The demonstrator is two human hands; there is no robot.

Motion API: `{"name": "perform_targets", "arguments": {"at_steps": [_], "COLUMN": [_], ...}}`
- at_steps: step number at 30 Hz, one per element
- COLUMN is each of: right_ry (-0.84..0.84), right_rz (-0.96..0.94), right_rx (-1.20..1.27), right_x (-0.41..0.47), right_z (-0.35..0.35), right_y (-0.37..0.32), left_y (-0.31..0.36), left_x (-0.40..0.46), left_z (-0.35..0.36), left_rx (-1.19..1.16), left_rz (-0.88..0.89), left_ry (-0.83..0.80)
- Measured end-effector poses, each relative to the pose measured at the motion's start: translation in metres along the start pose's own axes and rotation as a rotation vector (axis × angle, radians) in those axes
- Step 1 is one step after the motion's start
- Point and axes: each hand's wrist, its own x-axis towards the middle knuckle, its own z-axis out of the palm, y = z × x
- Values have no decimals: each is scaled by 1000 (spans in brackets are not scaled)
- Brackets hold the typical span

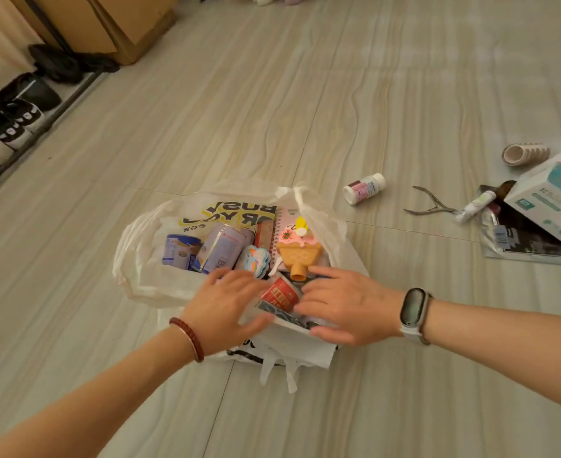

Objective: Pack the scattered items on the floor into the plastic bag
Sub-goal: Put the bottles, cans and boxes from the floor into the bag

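Bag (146, 259): translucent white, black-and-yellow lettering. Cans (219, 247): pale with blue bands. Cup (279, 294): red, white characters. Ice-cream toy (300, 251): orange cone, pink top. Notebook (284, 219): pink. Box (550, 206): white with teal. Floor (305, 110): pale beige wood grain. Bracelet (188, 338): dark red, braided.

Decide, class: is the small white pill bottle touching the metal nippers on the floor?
Apart. The head view shows bare floor between the pill bottle and the metal nippers.

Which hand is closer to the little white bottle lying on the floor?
The right hand. It rests on the plastic bag, nearer the white bottle, which lies beyond it on the floor. The left hand sits on the bag's other side, farther away.
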Motion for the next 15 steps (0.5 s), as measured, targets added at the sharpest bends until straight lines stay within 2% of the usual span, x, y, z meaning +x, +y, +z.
{"name": "perform_targets", "arguments": {"at_steps": [3,5,8,11,13,15], "right_ry": [-50,2,171,352,410,352], "right_rz": [-45,-38,7,97,122,105], "right_rx": [-160,-224,-153,-55,-9,-1], "right_x": [-31,-42,-48,-52,-55,-58], "right_z": [15,21,8,-11,-15,-9], "right_y": [7,11,18,21,20,16], "left_y": [15,16,18,21,22,21], "left_x": [-9,-10,-11,-11,-11,-10], "left_z": [20,22,10,-8,-13,-10], "left_rx": [152,111,-7,-171,-218,-241], "left_rz": [151,200,149,76,50,4], "left_ry": [-117,-114,71,188,168,41]}}
